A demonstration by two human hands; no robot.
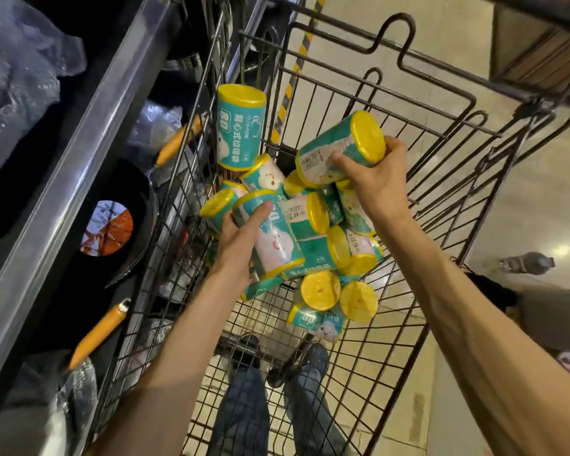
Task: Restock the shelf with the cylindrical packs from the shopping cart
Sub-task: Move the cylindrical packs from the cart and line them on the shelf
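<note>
Both hands are loaded. The left hand, at centre frame, is wrapped around one teal-and-yellow pack, thumb lying across its side. The right hand, right of centre and higher, grips a second pack by its body, tilted with the yellow end up and to the right. Both packs are held over the shopping cart, lifted clear of the heap.

Heap: loose pile on the cart floor at centre, packs lying at all angles and touching each other. One more pack sits apart from the pile, up against the cart's left wall in the upper middle of the frame.

Count: 2 in hand, 1 at the wall, roughly 10 or 11 in the pile. That figure isn't exact, since some are buried.

Shelf runs along the left of the frame. Only black pans with orange handles show there, no packs.

Progress looks early to me: nothing visibly shelved, and most of the stock is left in the cart.
</note>
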